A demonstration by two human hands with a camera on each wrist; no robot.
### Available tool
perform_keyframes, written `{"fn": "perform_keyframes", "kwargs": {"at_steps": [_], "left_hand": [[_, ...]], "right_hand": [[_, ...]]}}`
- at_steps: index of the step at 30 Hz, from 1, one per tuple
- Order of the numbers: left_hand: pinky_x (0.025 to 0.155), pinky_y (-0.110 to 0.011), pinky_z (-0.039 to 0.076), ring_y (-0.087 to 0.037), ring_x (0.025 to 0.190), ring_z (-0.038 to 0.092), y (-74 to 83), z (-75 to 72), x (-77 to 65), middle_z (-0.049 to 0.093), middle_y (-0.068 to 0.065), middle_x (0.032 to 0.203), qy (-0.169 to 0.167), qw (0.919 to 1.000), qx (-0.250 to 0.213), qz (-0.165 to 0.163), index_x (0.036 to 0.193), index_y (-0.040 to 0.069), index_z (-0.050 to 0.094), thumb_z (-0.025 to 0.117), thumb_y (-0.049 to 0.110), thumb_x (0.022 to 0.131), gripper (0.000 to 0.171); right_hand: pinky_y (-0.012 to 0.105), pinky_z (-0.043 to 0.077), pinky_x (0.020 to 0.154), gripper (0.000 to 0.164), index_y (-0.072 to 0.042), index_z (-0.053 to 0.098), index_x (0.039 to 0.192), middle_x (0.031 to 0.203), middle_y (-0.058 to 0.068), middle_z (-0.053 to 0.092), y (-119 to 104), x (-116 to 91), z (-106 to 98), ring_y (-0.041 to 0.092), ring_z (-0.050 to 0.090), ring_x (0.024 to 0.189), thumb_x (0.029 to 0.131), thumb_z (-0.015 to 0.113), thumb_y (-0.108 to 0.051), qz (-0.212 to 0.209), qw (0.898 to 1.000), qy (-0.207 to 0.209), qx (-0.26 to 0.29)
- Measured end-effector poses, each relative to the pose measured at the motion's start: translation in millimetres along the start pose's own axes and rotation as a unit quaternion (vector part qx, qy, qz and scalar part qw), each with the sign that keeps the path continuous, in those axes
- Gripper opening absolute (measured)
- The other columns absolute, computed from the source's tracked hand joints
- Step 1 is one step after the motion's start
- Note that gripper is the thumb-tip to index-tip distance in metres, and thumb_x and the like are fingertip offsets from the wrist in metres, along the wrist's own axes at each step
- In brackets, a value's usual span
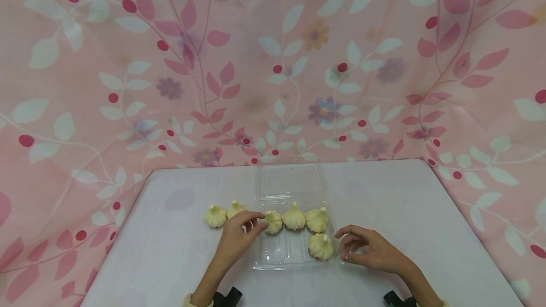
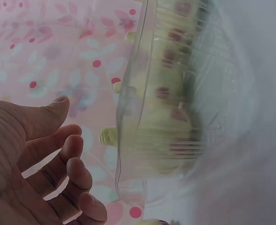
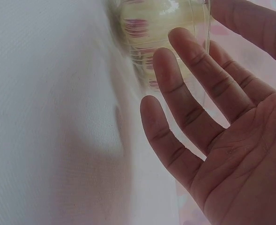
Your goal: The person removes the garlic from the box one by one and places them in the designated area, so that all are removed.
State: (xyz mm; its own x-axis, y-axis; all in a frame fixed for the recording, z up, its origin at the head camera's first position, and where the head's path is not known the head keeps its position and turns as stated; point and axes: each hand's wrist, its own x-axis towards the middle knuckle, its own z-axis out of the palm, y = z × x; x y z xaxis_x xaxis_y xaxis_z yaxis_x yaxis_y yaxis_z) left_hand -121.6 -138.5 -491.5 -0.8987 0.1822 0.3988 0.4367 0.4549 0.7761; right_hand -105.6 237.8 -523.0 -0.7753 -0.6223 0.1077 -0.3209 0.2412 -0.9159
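A clear plastic clamshell box [image 1: 279,255] stands unfolded on the table, its lid [image 1: 291,181] laid back behind it. Three garlic bulbs [image 1: 294,217] line the back of its tray, and one more garlic bulb [image 1: 321,246] sits at the front right. My left hand [image 1: 239,238] hovers at the tray's left side, fingertips close by the leftmost bulb in the row. In the left wrist view its loosely bent fingers [image 2: 74,145] hold nothing. Beside the tray's right wall, my right hand [image 1: 373,250] has its fingers [image 3: 184,101] spread and relaxed, holding nothing.
Two loose garlic bulbs [image 1: 216,216] lie on the white table [image 1: 170,250] left of the box, one partly behind the left hand. A pink floral cloth [image 1: 256,84] hangs behind the table. Dark wrist mounts [image 1: 228,297] show at the bottom edge.
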Motion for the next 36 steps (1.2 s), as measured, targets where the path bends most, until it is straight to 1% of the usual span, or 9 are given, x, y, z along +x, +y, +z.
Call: {"fn": "perform_keyframes", "kwargs": {"at_steps": [3,7,12,16,20,24,30,36], "left_hand": [[0.057,-0.024,0.047,-0.008,0.065,0.054,0.9,2.5,-0.2,0.057,0.014,0.076,-0.004,1.0000,0.005,0.001,0.097,0.013,0.076,0.083,0.020,0.081,0.019],[0.057,-0.025,0.047,-0.008,0.066,0.053,4.4,5.5,-0.7,0.057,0.014,0.076,-0.016,0.9998,0.008,-0.006,0.099,0.012,0.076,0.082,0.020,0.082,0.020],[0.058,-0.025,0.047,-0.007,0.067,0.053,8.3,10.0,-1.2,0.057,0.014,0.077,-0.029,0.9995,0.008,-0.013,0.100,0.010,0.076,0.081,0.024,0.083,0.023],[0.058,-0.023,0.046,-0.005,0.067,0.052,9.1,14.6,-0.3,0.057,0.014,0.077,-0.031,0.9994,0.012,-0.004,0.098,0.012,0.075,0.080,0.026,0.084,0.020],[0.057,-0.024,0.046,-0.005,0.066,0.051,10.2,18.7,0.8,0.057,0.015,0.076,-0.036,0.9992,0.017,0.002,0.096,0.014,0.075,0.080,0.023,0.084,0.017],[0.057,-0.024,0.046,-0.005,0.065,0.051,12.9,22.1,1.6,0.057,0.014,0.075,-0.046,0.9988,0.017,-0.001,0.096,0.011,0.075,0.081,0.021,0.084,0.017],[0.056,-0.023,0.045,-0.006,0.064,0.052,18.5,25.2,1.8,0.057,0.014,0.075,-0.060,0.9978,0.024,-0.013,0.096,0.014,0.075,0.080,0.025,0.084,0.017],[0.056,-0.022,0.045,-0.005,0.064,0.051,21.9,29.9,3.3,0.057,0.014,0.075,-0.066,0.9975,0.025,0.003,0.098,0.011,0.075,0.078,0.027,0.086,0.020]], "right_hand": [[0.035,0.054,0.075,0.043,-0.002,0.055,0.127,0.098,0.009,0.071,0,0,0,0.020,0.067,0.085,0.091,0.073,-0.016,-0.004,1.000,0.000,0.000],[0.035,0.054,0.075,0.042,-0.002,0.055,0.127,0.097,0.009,0.071,1,0,0,0.020,0.067,0.085,0.091,0.073,-0.015,-0.008,1.000,0.001,0.002],[0.035,0.055,0.074,0.041,-0.002,0.055,0.126,0.098,0.008,0.071,1,0,0,0.020,0.068,0.085,0.091,0.073,-0.015,-0.013,1.000,0.003,0.002],[0.035,0.055,0.074,0.042,-0.002,0.055,0.126,0.097,0.008,0.071,2,0,0,0.020,0.068,0.085,0.091,0.073,-0.016,-0.011,1.000,0.003,0.002],[0.035,0.054,0.074,0.043,-0.002,0.055,0.127,0.098,0.007,0.071,2,0,0,0.020,0.067,0.085,0.091,0.073,-0.017,-0.008,1.000,0.003,0.004],[0.035,0.054,0.074,0.043,-0.002,0.055,0.127,0.098,0.007,0.070,2,0,0,0.020,0.067,0.086,0.091,0.073,-0.018,-0.008,1.000,0.002,0.007],[0.036,0.054,0.074,0.043,-0.002,0.055,0.128,0.099,0.009,0.070,3,0,0,0.020,0.068,0.086,0.092,0.072,-0.018,-0.015,1.000,0.000,0.010],[0.035,0.054,0.075,0.043,-0.002,0.055,0.127,0.099,0.008,0.071,3,0,0,0.020,0.068,0.086,0.091,0.073,-0.017,-0.018,1.000,0.001,0.007]]}}
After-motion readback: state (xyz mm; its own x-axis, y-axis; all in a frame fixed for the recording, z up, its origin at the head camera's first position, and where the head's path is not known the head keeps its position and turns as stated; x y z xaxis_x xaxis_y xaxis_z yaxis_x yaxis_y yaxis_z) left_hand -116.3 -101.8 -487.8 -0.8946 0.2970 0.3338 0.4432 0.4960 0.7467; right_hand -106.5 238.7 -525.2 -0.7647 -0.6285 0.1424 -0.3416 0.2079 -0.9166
